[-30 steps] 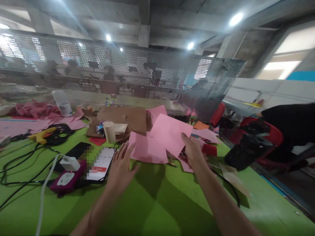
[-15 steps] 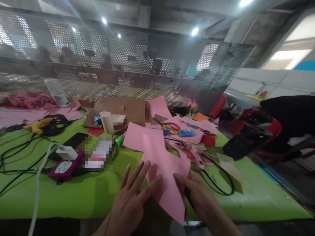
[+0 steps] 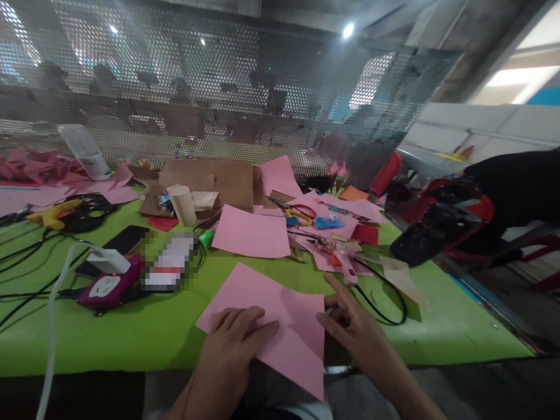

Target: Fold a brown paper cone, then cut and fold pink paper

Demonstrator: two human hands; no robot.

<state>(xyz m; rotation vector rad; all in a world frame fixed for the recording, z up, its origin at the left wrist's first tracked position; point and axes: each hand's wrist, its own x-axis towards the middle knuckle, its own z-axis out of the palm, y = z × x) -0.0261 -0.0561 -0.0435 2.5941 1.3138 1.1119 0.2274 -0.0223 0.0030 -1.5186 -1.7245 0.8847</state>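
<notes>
Left hand (image 3: 234, 350) rests on pink sheet (image 3: 295, 329), fingers together, thumb apart. Right hand (image 3: 356, 332) at sheet's right edge, index extended; pinch unclear. Second sheet (image 3: 251, 233) beyond left fingertips; glue gun (image 3: 347, 266) beyond right.

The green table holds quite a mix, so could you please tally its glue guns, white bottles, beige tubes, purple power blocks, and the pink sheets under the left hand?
Glue guns: 2 (yellow one, pink one)
White bottles: 1
Beige tubes: 1
Purple power blocks: 1
Pink sheets under the left hand: 1
Total: 6
</notes>
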